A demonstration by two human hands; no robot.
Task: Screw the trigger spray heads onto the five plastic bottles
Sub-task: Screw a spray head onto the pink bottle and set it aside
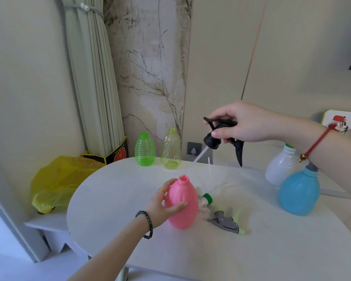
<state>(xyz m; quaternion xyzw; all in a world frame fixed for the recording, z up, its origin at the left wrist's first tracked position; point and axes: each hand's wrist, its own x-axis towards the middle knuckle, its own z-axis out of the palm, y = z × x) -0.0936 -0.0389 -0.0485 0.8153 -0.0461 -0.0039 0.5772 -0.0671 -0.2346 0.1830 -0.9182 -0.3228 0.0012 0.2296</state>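
Note:
My left hand (164, 205) grips the pink bottle (184, 205), which stands upright and uncapped on the white table (130, 230). My right hand (245, 123) holds a black trigger spray head (221, 134) in the air, above and right of the pink bottle. Its clear dip tube (199, 157) slants down toward the bottle's open neck without reaching it. At the table's far edge stand an open green bottle (145, 150) and an open yellow-green bottle (171, 151). A white bottle (280, 165) and a blue bottle (299, 192) stand at the right.
Loose spray heads lie just right of the pink bottle: a white one with a green collar (206, 200) and a grey and yellow-green one (227, 222). A yellow plastic bag (57, 179) sits on a low shelf to the left. A tied curtain (93, 78) hangs behind.

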